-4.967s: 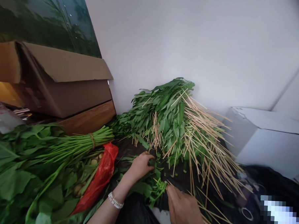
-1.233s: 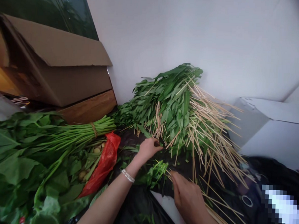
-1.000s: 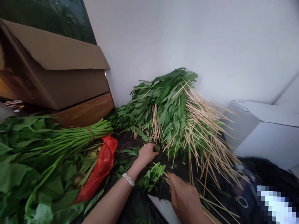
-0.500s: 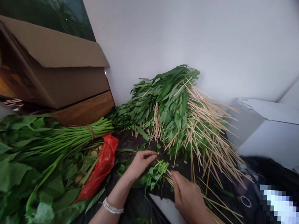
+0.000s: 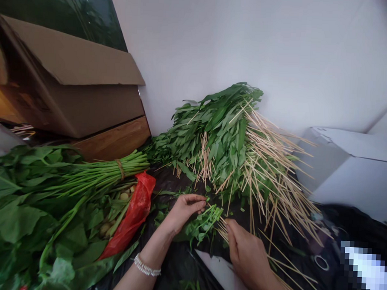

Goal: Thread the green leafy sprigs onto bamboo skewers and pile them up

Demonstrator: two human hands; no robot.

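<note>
My right hand (image 5: 248, 248) is closed around several thin bamboo skewers (image 5: 222, 228). Their far ends run into a small bunch of cut leafy greens (image 5: 206, 222) in front of my fingers. Thumb and forefinger of my left hand (image 5: 186, 209) pinch a small green bit (image 5: 208, 199) beside a skewer tip; whether it is on the tip I cannot make out. Behind both hands rises a big heap of skewered leaves (image 5: 226, 133), with many bare skewer ends (image 5: 276, 165) fanning out to the right.
To the left lies a tied bundle of green stalks (image 5: 109, 173) with broad leaves, beside a red plastic bag (image 5: 132, 215). A cardboard box (image 5: 86, 106) stands behind it. On the right is a white box (image 5: 355, 177). Black plastic sheeting (image 5: 172, 268) covers the surface.
The whole view has shifted slightly. Both hands keep nearly the same pose, the right one still on the skewers and the left still pinching near the tip.
</note>
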